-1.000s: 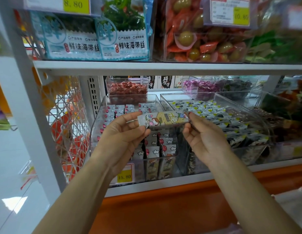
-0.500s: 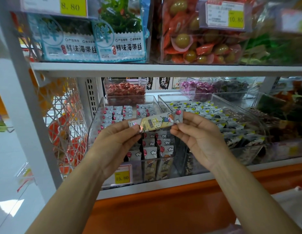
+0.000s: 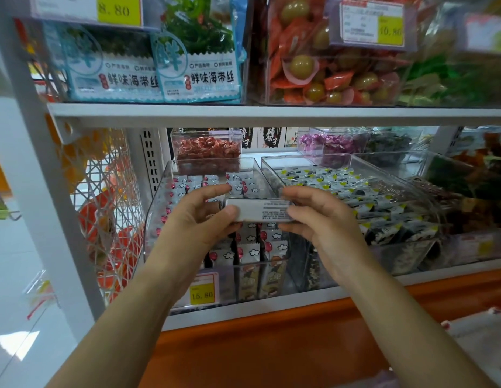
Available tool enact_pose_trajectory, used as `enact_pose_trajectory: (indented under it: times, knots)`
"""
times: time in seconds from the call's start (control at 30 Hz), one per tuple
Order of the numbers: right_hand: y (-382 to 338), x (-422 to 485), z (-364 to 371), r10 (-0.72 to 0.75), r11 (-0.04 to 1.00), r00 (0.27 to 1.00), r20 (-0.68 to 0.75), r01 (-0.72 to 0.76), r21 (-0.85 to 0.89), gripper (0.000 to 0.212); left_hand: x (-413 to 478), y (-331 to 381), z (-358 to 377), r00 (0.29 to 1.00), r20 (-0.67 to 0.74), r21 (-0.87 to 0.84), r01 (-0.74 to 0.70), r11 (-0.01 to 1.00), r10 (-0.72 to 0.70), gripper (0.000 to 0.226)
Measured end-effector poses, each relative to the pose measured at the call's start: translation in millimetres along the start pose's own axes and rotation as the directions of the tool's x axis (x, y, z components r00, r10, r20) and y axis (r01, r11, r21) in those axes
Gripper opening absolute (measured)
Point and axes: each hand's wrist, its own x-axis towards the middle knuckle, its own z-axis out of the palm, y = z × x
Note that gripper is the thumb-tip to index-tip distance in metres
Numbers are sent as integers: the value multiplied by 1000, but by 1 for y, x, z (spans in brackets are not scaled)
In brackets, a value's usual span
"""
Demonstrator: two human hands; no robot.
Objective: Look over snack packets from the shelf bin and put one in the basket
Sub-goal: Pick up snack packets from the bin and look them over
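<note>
Shop shelving is filling my view. I'm seeing the snack packet (image 3: pixel 260 210) hanging level between both hands, its white printed back facing me. My left hand (image 3: pixel 198 219) is pinching its left end and my right hand (image 3: pixel 324 228) is pinching its right end. Just behind the grip, the clear shelf bin (image 3: pixel 157 217) is sitting with its front rim lying below the packet — open air is lying toward me, above the orange ledge (image 3: pixel 271 345).

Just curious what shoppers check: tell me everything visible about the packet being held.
The packet is a long, narrow wrapper, glossy like plastic film, showing a white face with small black print. It lies level, pinched at its ends by the left hand and right hand, in front of the clear bin.
</note>
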Motion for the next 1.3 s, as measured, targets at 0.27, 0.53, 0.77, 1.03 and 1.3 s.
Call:
enact_pose_trajectory:
  times: [0.27,0.53,0.77,1.03,1.3]
  knots:
    - [-6,-4,5,-122,972,984,-131,92,-214,12,-2,1,2,994,70,206,-91,974,78,39]
    - [-4,-6,6,-255,892,961,-108,190,-411,18,-4,3,11,999,20,271,-53,961,50,12]
    - [-8,-9,8,-259,887,966,0,238,-395,19,-1,9,2,1000,1,265,-3,964,3,11]
    - [-7,-7,10,-255,887,965,56,256,-384,16,-1,13,-5,999,-41,218,10,976,-1,15]
    - [-12,-1,-4,-1,981,994,113,23,-195,19,-4,15,-7,998,57,360,-53,932,35,29]
